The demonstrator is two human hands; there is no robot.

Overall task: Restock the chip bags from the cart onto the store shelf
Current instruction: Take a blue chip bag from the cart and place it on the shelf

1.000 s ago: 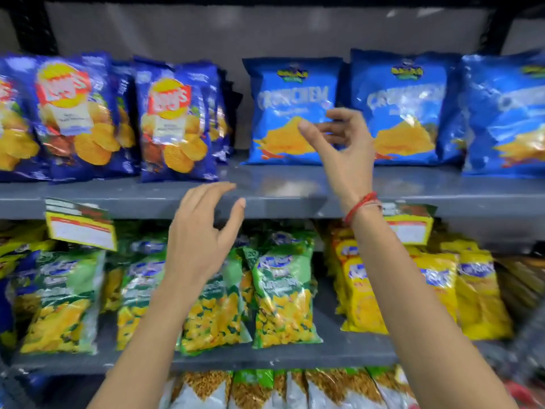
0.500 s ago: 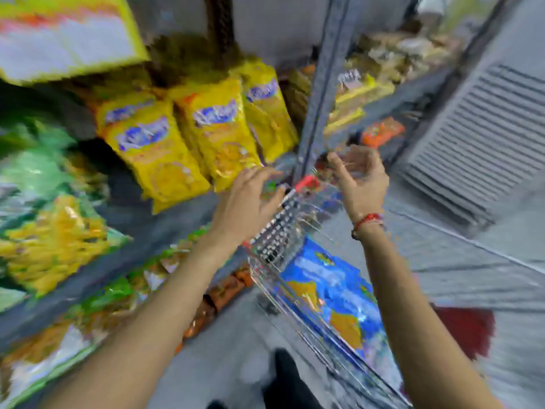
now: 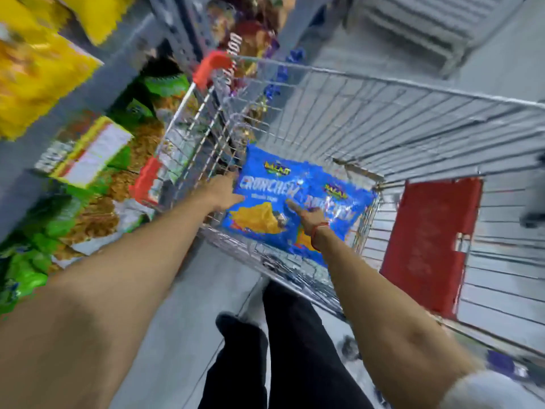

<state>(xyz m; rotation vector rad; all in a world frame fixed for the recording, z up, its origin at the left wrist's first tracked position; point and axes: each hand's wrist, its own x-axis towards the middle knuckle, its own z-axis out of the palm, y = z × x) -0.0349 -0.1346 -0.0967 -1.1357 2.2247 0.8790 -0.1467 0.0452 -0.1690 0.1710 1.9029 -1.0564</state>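
Observation:
Two blue Crunchem chip bags lie flat in the bottom of the wire cart (image 3: pixel 383 119): one bag (image 3: pixel 265 199) on the left, overlapping a second bag (image 3: pixel 345 208) on the right. My left hand (image 3: pixel 224 191) reaches down into the cart, fingers spread, touching the left edge of the left bag. My right hand (image 3: pixel 306 215), with a red thread at the wrist, has fingers extended onto the bags where they overlap. Neither hand has closed on a bag. The store shelf (image 3: pixel 97 93) runs along the left side.
Yellow snack bags (image 3: pixel 38 72) and green snack bags (image 3: pixel 44 219) fill the shelves at left, with a price tag (image 3: pixel 91 152) on the shelf edge. The cart has red corner guards (image 3: pixel 209 69) and a red panel (image 3: pixel 430 243). My dark trouser legs (image 3: pixel 283 349) stand on the grey floor.
The view has swung from the blue chip shelf down to the cart. Both hands dropped from shelf height into the cart and now rest on the blue bags.

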